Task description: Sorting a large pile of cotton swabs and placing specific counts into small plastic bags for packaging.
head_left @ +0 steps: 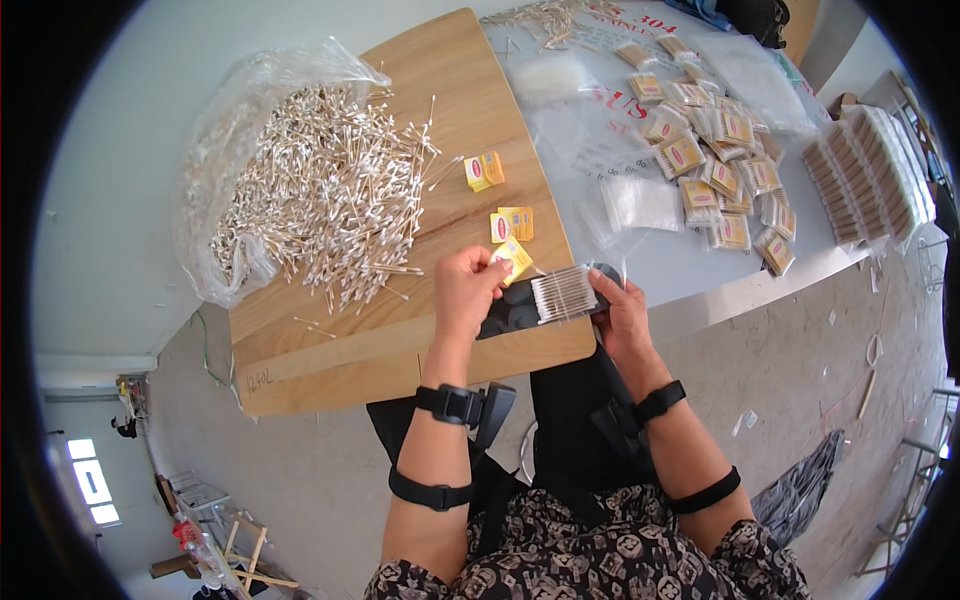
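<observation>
Between the fingers of my left hand (468, 290) is a yellow-and-white label card (512, 261), tilted at the wooden board's right edge. My right hand (624, 315) grips a clear bag of cotton swabs (563, 295) by its right end, the swabs lined up in a row. The card is close to the bag's left end; whether they touch I cannot tell. Two small stacks of similar cards, an upper stack (484, 171) and a lower stack (512, 224), lie on the board just beyond my left hand. Beneath the swab bag is a dark object, mostly covered.
Loose cotton swabs (330, 190) spill from a large plastic bag (215, 240) on the wooden board (470, 110). On the metal-topped table (690, 285) are empty clear bags (640, 204), a heap of packed swab bags (725, 175) and stacked bundles (865, 180) at the right.
</observation>
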### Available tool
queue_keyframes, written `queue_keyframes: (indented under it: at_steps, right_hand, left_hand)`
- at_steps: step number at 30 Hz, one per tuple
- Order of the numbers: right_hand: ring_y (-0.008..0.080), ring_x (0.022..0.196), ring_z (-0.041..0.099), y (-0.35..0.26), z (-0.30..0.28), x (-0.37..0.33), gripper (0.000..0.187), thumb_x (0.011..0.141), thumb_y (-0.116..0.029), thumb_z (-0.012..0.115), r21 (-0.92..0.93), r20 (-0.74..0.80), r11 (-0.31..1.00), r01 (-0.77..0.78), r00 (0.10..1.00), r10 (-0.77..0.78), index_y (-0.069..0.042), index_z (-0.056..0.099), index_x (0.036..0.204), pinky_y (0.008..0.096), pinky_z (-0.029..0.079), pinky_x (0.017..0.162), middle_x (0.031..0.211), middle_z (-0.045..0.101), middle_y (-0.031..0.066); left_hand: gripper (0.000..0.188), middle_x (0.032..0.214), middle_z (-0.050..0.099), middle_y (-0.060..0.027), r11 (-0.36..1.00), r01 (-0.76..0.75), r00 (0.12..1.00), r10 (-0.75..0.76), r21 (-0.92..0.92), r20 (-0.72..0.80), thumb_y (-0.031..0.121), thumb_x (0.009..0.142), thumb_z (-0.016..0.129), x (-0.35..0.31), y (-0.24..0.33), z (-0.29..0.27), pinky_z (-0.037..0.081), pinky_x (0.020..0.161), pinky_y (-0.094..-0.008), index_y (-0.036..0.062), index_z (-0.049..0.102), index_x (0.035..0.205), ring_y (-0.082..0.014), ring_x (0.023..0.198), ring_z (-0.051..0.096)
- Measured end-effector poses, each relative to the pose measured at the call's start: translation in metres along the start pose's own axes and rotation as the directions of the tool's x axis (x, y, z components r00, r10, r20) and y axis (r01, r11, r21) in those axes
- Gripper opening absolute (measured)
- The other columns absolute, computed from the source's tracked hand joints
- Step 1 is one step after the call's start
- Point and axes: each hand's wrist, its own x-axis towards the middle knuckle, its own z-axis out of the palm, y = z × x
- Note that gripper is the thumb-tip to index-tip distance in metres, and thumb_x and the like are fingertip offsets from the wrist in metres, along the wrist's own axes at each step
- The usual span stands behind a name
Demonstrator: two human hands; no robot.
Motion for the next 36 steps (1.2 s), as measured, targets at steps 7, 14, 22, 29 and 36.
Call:
queue_keyframes:
  at_steps: [7,14,22,29,36]
  right_hand:
    - [0.0080,0.062,0.063,-0.002,0.007,-0.005,0.014,0.085,-0.013,0.074,0.020,-0.004,1.000,-0.009,1.000,0.009,-0.004,0.067,0.092,0.0210,0.047,0.051,0.080,0.069,0.0022]
    - [0.0087,0.063,0.064,0.001,0.004,-0.002,0.015,0.084,-0.013,0.076,0.027,-0.003,1.000,-0.010,1.000,0.011,-0.004,0.067,0.092,0.0216,0.049,0.052,0.081,0.069,0.0026]
    - [0.0072,0.061,0.062,0.004,0.002,0.001,0.013,0.083,-0.013,0.077,0.020,-0.012,1.000,-0.002,1.000,0.003,-0.006,0.068,0.090,0.0207,0.042,0.048,0.079,0.069,0.0002]
    - [0.0066,0.061,0.061,0.002,0.008,-0.004,0.012,0.084,-0.013,0.076,0.034,-0.020,0.999,0.006,1.000,-0.005,-0.006,0.068,0.090,0.0205,0.044,0.049,0.078,0.069,0.0002]
    - [0.0085,0.060,0.063,0.003,0.002,0.000,0.012,0.084,-0.012,0.075,0.027,-0.003,1.000,0.001,1.000,-0.001,-0.005,0.068,0.092,0.0215,0.047,0.051,0.079,0.069,0.0016]
  left_hand:
    - [0.011,0.065,0.062,-0.0024,0.995,0.056,0.997,-0.061,0.086,0.053,0.006,0.086,0.067,-0.030,-0.011,0.006,0.037,0.043,-0.0179,-0.0001,0.066,0.077,-0.0040,0.051,0.053]
    - [0.009,0.061,0.061,-0.0057,0.963,0.006,0.998,-0.024,0.270,0.066,0.001,0.078,0.066,-0.025,-0.013,0.017,0.041,0.046,-0.0233,-0.0040,0.064,0.070,-0.0084,0.052,0.055]
    - [0.013,0.055,0.057,-0.0060,0.926,-0.052,0.998,0.035,0.375,0.051,0.005,0.073,0.066,-0.021,-0.015,0.029,0.040,0.048,-0.0277,-0.0053,0.064,0.066,-0.0110,0.051,0.053]
    - [0.015,0.055,0.057,-0.0143,0.797,-0.142,0.988,0.075,0.588,0.137,0.009,0.073,0.068,-0.012,0.000,0.037,0.045,0.053,-0.0348,-0.0042,0.064,0.068,-0.0207,0.053,0.059]
    - [0.018,0.082,0.067,-0.0221,0.732,-0.127,0.991,0.058,0.670,0.124,0.015,0.075,0.069,-0.014,0.005,0.050,0.050,0.071,-0.0464,-0.0009,0.062,0.080,-0.0409,0.079,0.065]
